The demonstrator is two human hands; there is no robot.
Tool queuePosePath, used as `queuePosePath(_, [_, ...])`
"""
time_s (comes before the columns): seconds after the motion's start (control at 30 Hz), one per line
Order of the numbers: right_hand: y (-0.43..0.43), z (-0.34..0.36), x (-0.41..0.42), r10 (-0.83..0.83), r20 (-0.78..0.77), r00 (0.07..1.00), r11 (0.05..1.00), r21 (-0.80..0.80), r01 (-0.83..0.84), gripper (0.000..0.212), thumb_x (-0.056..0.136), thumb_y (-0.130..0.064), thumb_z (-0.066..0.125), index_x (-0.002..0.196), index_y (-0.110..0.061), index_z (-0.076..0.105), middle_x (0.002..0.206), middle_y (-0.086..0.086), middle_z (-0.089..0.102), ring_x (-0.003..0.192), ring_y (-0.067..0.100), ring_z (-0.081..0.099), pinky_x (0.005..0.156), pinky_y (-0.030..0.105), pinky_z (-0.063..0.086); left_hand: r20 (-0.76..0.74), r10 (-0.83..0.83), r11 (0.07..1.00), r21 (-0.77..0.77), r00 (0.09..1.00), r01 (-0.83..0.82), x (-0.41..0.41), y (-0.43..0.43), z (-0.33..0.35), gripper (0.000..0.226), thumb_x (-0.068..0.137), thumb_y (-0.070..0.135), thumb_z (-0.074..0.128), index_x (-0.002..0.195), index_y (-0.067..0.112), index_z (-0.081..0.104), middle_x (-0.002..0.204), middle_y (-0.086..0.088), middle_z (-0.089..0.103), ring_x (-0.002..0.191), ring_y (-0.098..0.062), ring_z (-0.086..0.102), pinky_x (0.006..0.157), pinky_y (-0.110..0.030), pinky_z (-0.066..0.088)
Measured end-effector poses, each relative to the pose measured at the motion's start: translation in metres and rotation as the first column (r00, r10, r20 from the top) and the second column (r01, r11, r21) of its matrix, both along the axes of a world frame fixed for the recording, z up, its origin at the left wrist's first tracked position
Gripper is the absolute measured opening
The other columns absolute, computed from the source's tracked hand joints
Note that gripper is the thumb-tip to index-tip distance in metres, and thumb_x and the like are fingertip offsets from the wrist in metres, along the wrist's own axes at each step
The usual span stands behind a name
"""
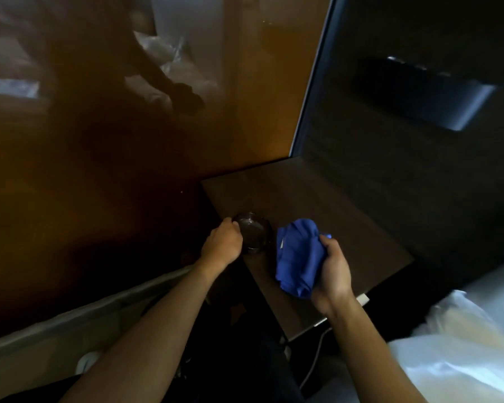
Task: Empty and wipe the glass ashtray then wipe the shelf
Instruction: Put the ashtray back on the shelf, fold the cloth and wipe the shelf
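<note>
The dark wooden shelf (317,199) sits in a corner, with a glossy brown wall panel (99,141) along its left side and a dark panel behind it. The glass ashtray (255,232) is at the shelf's left edge, roughly midway along it. The left hand (223,244) grips its left rim, with the fingers (234,226) curled over the glass. It is too dim to tell whether the ashtray rests on the shelf or is held just above it.

Just beside the ashtray on the right, over the middle of the shelf, the right hand (333,274) holds a bunched blue cloth (297,257). Its fingers (328,242) are clamped round the cloth's right side.

White bedding (463,344) lies past the shelf's right front corner. A pale cable (312,370) hangs below the shelf's front edge.
</note>
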State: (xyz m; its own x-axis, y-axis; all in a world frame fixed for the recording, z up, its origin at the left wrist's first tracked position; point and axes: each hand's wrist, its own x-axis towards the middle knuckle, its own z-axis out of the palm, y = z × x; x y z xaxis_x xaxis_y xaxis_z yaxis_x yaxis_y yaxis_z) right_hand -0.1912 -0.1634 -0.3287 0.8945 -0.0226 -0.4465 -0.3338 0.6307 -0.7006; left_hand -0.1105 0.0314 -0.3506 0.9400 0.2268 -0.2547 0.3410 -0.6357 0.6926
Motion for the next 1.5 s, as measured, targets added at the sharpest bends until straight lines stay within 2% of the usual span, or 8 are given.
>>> queuePosePath(0.27, [-0.025, 0.0, -0.009, -0.073, -0.012, 0.997, 0.997, 0.032, 0.073, 0.053, 0.095, -0.048, 0.052, 0.133, -0.012, 0.061, 0.122, 0.021, 0.071, 0.11, 0.039, 0.067, 0.091, 0.049, 0.055, -0.02, -0.008, 0.997, 0.082, 1.0, 0.01, 0.013, -0.04, -0.004, 0.044, 0.105, 0.039, 0.026, 0.133, 0.018, 0.052, 0.127, -0.011, 0.062, 0.114, -0.031, 0.061, 0.087, -0.041, 0.047])
queuePosePath(0.47, [-0.027, 0.004, -0.012, -0.018, 0.024, 1.0, 0.997, 0.07, 0.016, 0.056, 0.094, -0.052, 0.049, 0.134, -0.015, 0.061, 0.127, 0.021, 0.069, 0.112, 0.038, 0.065, 0.096, 0.051, 0.053, -0.053, -0.116, 0.89, 0.438, 0.992, 0.127, 0.006, -0.05, 0.002, 0.038, 0.105, 0.029, 0.032, 0.139, 0.013, 0.038, 0.12, -0.015, 0.066, 0.106, -0.032, 0.066, 0.082, -0.046, 0.051])
queuePosePath(0.63, [-0.026, 0.0, -0.017, 0.009, 0.064, 0.998, 0.993, 0.117, -0.016, 0.059, 0.09, -0.053, 0.049, 0.137, -0.019, 0.06, 0.138, 0.019, 0.062, 0.129, 0.04, 0.055, 0.112, 0.056, 0.038, -0.075, -0.144, 0.859, 0.486, 0.987, 0.162, 0.004, -0.052, 0.0, 0.04, 0.104, 0.028, 0.037, 0.141, 0.013, 0.033, 0.119, -0.015, 0.067, 0.104, -0.031, 0.068, 0.081, -0.045, 0.053])
queuePosePath(0.8, [-0.017, 0.009, -0.022, 0.082, 0.115, 0.99, 0.985, 0.144, -0.098, 0.058, 0.091, -0.047, 0.042, 0.137, -0.017, 0.059, 0.137, 0.02, 0.063, 0.121, 0.039, 0.058, 0.106, 0.054, 0.042, 0.081, -0.076, 0.937, 0.347, 0.994, 0.044, -0.007, -0.042, 0.009, 0.044, 0.103, 0.052, 0.024, 0.122, 0.019, 0.044, 0.088, -0.003, 0.066, 0.074, -0.02, 0.065, 0.062, -0.037, 0.051])
queuePosePath(0.9, [0.001, 0.016, -0.024, 0.144, 0.151, 0.978, 0.974, 0.152, -0.166, 0.056, 0.092, -0.041, 0.038, 0.137, -0.013, 0.058, 0.137, 0.021, 0.062, 0.125, 0.039, 0.055, 0.114, 0.057, 0.033, 0.216, -0.076, 0.979, -0.169, 0.973, 0.114, -0.027, -0.019, 0.029, 0.039, 0.103, 0.05, 0.035, 0.109, 0.022, 0.061, 0.083, 0.003, 0.065, 0.072, -0.013, 0.063, 0.06, -0.026, 0.044])
queuePosePath(1.0, [0.034, 0.014, -0.023, 0.24, 0.176, 0.955, 0.963, 0.084, -0.257, 0.061, 0.087, -0.036, 0.049, 0.14, -0.008, 0.054, 0.138, 0.023, 0.06, 0.131, 0.04, 0.052, 0.117, 0.056, 0.031, 0.293, -0.106, 0.815, -0.521, 0.95, 0.252, -0.053, 0.022, 0.048, 0.035, 0.101, 0.051, 0.041, 0.108, 0.034, 0.07, 0.104, 0.009, 0.071, 0.097, -0.012, 0.066, 0.076, -0.032, 0.048])
queuePosePath(1.33, [0.128, 0.003, -0.035, 0.512, 0.137, 0.848, 0.847, -0.246, -0.471, 0.06, 0.082, -0.039, 0.053, 0.132, -0.007, 0.058, 0.134, 0.019, 0.064, 0.125, 0.036, 0.059, 0.111, 0.053, 0.042, 0.323, -0.067, 0.786, -0.566, 0.944, 0.249, -0.121, 0.13, 0.063, 0.008, 0.091, 0.018, 0.07, 0.098, 0.021, 0.074, 0.096, 0.002, 0.073, 0.088, -0.016, 0.068, 0.076, -0.027, 0.054])
queuePosePath(1.5, [0.144, -0.004, -0.043, 0.553, 0.164, 0.817, 0.807, -0.35, -0.476, 0.033, 0.103, -0.025, 0.04, 0.125, -0.016, 0.064, 0.127, 0.008, 0.071, 0.118, 0.023, 0.066, 0.108, 0.045, 0.045, 0.184, -0.115, 0.798, -0.568, 0.976, 0.201, -0.142, 0.156, 0.058, 0.009, 0.092, 0.009, 0.067, 0.093, 0.001, 0.071, 0.09, -0.013, 0.068, 0.085, -0.021, 0.063, 0.077, -0.031, 0.054])
